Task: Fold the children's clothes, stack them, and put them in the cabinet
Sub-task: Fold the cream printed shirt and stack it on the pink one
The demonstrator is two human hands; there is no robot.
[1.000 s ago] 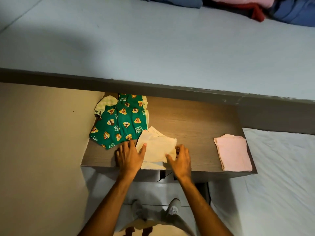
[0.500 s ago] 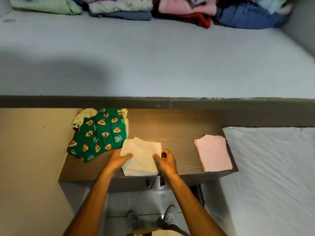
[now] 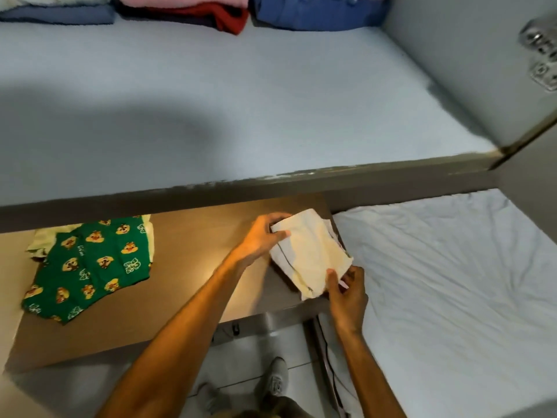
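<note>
Cream folded garment (image 3: 310, 254): one | green printed garment (image 3: 87, 267): one | left hand (image 3: 259, 236), right hand (image 3: 346, 294): fingers pinching cream garment

Bare tabletop (image 3: 193, 251) between green printed garment (image 3: 90, 267) and hands.

Beneath the hands runs a brown wood-grain tabletop (image 3: 193, 236), warmly lit near its middle. Beyond the hands, a wide pale blue-grey shelf surface (image 3: 271, 101) stretches away, edged by a worn dark grey lip (image 3: 361, 176), with a soft shadow across its left part. To the right of the hands lies a rumpled white bed sheet (image 3: 452, 282). Below them shows pale tiled floor (image 3: 241, 357).
</note>
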